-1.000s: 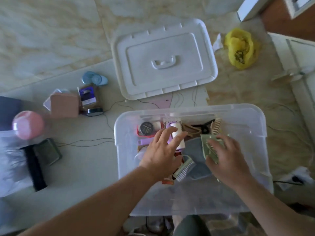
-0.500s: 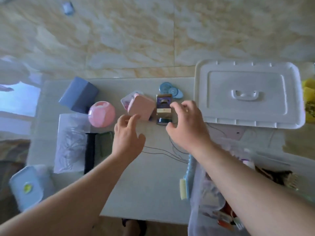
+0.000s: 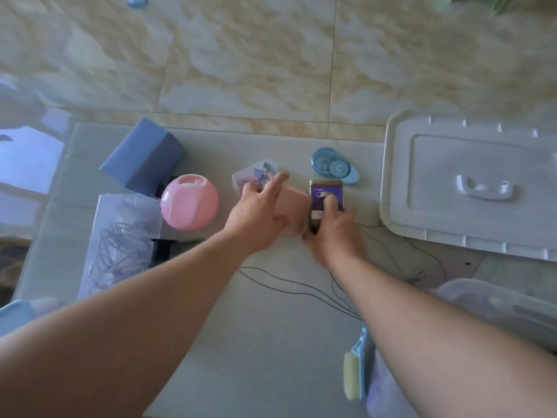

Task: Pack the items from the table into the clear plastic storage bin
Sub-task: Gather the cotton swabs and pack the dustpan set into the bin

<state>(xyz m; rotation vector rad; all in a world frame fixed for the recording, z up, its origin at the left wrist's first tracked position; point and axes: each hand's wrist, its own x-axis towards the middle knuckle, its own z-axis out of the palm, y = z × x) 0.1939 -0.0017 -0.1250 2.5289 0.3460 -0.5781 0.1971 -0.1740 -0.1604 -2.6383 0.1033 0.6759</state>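
Left hand (image 3: 259, 212) is wrapped around the pink box (image 3: 294, 211), right hand (image 3: 334, 229) grips the little purple-labelled box (image 3: 326, 196) beside it on the worktop (image 3: 271, 327). Clear bin (image 3: 512, 309) sits off right.

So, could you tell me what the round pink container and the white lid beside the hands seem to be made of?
The round pink container looks like moulded plastic with a smooth, slightly glossy finish: it shows soft highlights and one even colour. The white lid also looks like rigid plastic, more matte, judging by its moulded handle recess, raised ribs and edge tabs. Neither can be confirmed by sight alone.
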